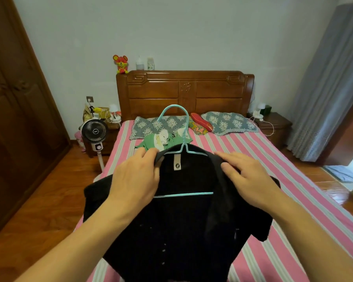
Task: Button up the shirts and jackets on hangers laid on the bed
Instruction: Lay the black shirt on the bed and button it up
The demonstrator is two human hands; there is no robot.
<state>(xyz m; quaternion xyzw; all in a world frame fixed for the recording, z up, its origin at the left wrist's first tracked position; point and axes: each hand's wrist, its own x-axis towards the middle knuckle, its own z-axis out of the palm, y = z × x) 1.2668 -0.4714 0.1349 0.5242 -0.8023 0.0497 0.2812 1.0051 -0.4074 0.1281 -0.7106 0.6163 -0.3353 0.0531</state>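
Two hands on a black shirt (177,224)

The left hand (136,178) pinches the collar beside the blue hanger (182,151). The right hand (251,178) lies flat on the other shoulder.

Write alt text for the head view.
Two hands hold a black garment on a light blue hanger over a striped bed: left hand pinches the collar, right hand rests flat. A green garment lies beyond.
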